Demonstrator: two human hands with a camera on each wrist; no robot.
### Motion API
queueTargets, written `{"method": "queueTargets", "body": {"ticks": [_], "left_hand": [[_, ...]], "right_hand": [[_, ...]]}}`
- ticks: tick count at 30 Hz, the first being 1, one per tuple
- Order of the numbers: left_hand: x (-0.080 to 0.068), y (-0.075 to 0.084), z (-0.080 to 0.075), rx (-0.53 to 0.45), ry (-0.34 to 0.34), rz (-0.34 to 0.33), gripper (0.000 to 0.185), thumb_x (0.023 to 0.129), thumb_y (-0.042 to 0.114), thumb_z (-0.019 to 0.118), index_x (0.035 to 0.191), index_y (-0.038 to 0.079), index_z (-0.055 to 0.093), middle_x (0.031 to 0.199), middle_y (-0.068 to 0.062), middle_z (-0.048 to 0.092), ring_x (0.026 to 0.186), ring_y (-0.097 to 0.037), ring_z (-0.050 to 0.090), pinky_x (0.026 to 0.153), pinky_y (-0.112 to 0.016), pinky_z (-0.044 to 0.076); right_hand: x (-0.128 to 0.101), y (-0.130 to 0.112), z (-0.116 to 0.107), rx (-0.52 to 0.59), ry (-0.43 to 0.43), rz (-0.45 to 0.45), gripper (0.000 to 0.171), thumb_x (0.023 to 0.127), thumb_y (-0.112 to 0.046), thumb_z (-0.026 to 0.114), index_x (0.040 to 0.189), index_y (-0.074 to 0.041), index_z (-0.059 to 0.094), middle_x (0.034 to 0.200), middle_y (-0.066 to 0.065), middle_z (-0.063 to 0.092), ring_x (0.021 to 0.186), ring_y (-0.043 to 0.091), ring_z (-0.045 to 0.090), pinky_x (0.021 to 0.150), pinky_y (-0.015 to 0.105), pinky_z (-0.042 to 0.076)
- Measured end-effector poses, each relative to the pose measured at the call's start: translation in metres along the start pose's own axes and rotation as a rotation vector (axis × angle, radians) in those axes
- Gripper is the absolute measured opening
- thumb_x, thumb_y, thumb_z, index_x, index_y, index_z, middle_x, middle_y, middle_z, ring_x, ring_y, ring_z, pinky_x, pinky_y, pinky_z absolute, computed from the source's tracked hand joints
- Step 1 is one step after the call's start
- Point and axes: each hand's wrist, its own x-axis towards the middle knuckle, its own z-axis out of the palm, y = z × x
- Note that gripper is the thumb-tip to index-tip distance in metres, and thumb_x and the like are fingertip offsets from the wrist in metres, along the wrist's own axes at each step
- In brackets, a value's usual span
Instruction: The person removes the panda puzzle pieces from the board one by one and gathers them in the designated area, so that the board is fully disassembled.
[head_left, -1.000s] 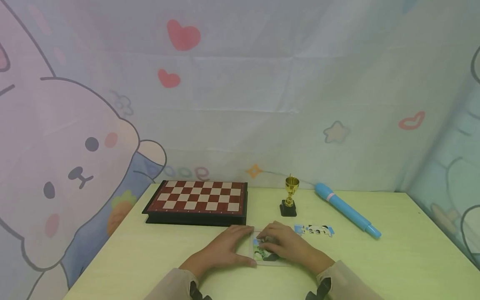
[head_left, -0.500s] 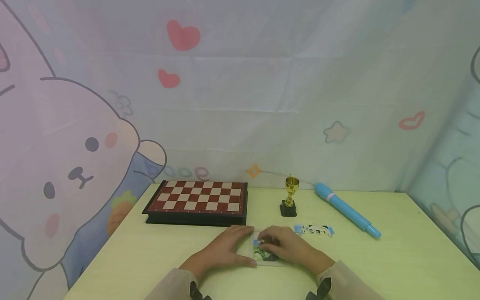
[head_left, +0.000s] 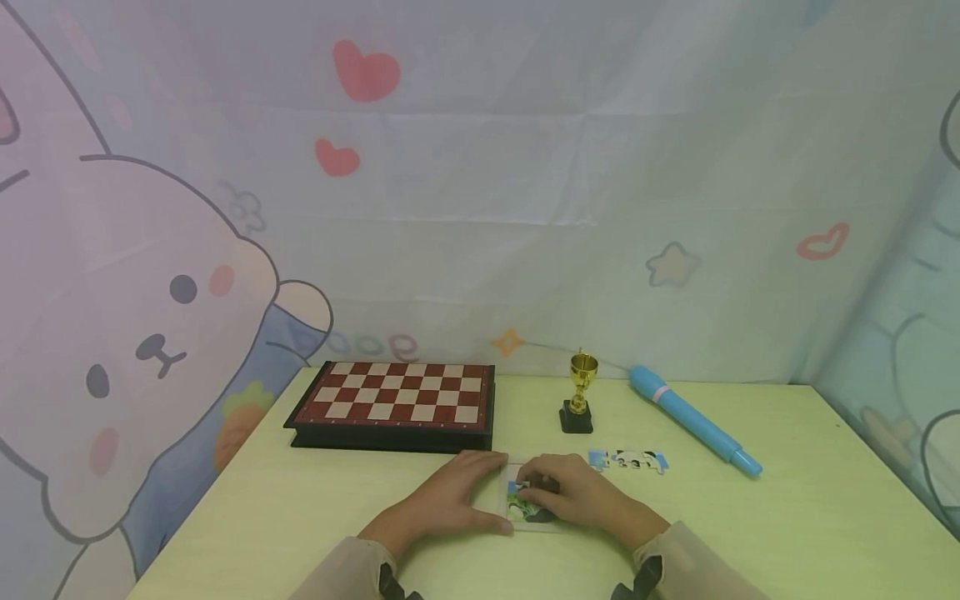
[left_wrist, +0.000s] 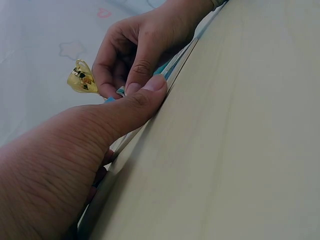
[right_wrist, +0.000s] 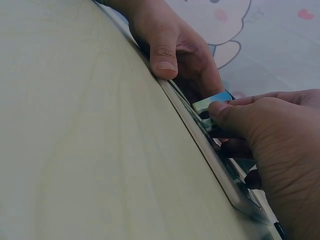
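Note:
A small jigsaw tray [head_left: 536,527] with a pale rim lies on the table between the hands. Green, black and white puzzle pieces [head_left: 517,510] show inside it. My left hand [head_left: 442,500] rests along the tray's left side, thumb at the near corner and straight fingers towards the far one. Over the tray, my right hand [head_left: 573,490] pinches a puzzle piece [right_wrist: 212,101] between thumb and forefinger; its blue and pale part sticks out, tilted, in the right wrist view. The right hand hides the tray's right part. Joined loose puzzle pieces [head_left: 641,460] lie just beyond the right hand.
A checkered chessboard box [head_left: 397,404] stands behind the left hand. Beyond the tray is a gold trophy cup [head_left: 579,392] on a black base. A large blue pen-shaped object [head_left: 693,421] lies at the back right. A printed cloth [head_left: 480,208] hangs behind the table.
My right hand's knuckles have lowered slightly and its fingers have shifted a little over the tray. The left hand and the tray stay in place.

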Motion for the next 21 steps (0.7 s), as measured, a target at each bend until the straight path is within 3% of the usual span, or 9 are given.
{"method": "queueTargets", "body": {"ticks": [12, 21], "left_hand": [[-0.0017, -0.0003, -0.0016, -0.007, 0.001, 0.003, 0.099, 0.076, 0.075, 0.07, 0.153, 0.019, 0.043, 0.154, 0.003, 0.045, 0.142, -0.02, 0.038, 0.116, -0.051, 0.035], [-0.0011, -0.0008, -0.0002, -0.002, 0.009, 0.02, 0.1, 0.076, 0.076, 0.069, 0.153, 0.018, 0.043, 0.155, 0.0, 0.044, 0.142, -0.021, 0.039, 0.115, -0.052, 0.035]], "right_hand": [[0.0001, -0.0006, 0.0002, 0.025, 0.063, -0.049, 0.02, 0.094, -0.017, 0.073, 0.113, -0.02, 0.068, 0.091, -0.014, 0.064, 0.069, -0.001, 0.054, 0.057, 0.016, 0.049], [-0.0094, 0.0054, -0.0089, -0.102, 0.118, 0.03, 0.02, 0.094, -0.026, 0.073, 0.114, -0.027, 0.071, 0.099, -0.02, 0.066, 0.089, 0.0, 0.061, 0.078, 0.028, 0.054]]}}
